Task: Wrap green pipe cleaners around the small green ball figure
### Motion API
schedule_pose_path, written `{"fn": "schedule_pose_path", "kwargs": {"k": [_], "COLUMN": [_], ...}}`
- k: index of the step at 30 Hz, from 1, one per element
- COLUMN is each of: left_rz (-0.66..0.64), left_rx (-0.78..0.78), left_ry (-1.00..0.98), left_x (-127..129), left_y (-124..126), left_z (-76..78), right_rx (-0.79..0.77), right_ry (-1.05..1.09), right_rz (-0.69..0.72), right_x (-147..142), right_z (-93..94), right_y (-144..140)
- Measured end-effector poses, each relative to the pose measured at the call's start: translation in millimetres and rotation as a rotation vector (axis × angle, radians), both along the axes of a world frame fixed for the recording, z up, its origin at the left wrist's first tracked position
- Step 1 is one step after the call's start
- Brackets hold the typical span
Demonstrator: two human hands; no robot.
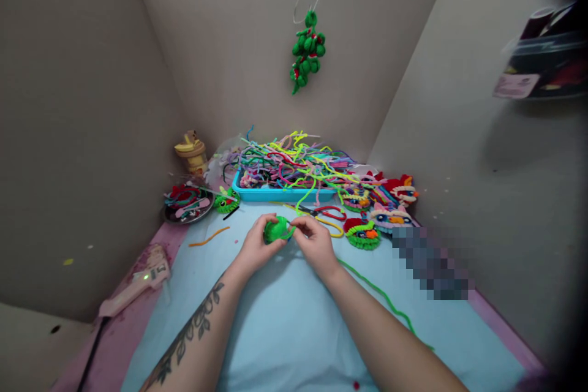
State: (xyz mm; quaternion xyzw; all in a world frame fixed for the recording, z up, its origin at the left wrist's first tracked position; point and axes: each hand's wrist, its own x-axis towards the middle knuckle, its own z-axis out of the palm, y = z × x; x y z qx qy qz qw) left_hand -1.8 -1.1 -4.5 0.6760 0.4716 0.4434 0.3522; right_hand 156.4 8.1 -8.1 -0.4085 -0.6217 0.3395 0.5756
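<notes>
Head view, frame centre: my left hand grips a half-wound green ball; my right hand pinches its long loose pipe cleaner.

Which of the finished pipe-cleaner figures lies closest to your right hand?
The green-rimmed round figure, just right of the right hand; the others sit farther back by the blue tray.

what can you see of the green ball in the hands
The green ball is small, bright and fuzzy, seemingly wound from pipe cleaner. The left hand cups it above the blue mat, while the right hand pinches a green strand at its side. A long green pipe cleaner trails off under the right wrist.
</notes>
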Motion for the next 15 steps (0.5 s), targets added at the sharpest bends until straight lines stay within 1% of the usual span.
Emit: {"fn": "schedule_pose_path", "kwargs": {"k": [6,12,15], "left_rz": [0.000,-0.016,-0.023], "left_rx": [0.019,0.029,0.017], "left_ry": [-0.022,-0.037,-0.056], "left_x": [0,1,2], "left_y": [0,-1,-1], "left_z": [0.1,-0.2,0.4], "right_rx": [-0.233,-0.372,-0.414], "right_ry": [0.176,0.269,0.284], "right_rz": [0.081,0.157,0.201], "right_x": [-1,-1,0], "right_z": [-3.5,-8.7,-6.4], "right_y": [8,13,12]}}
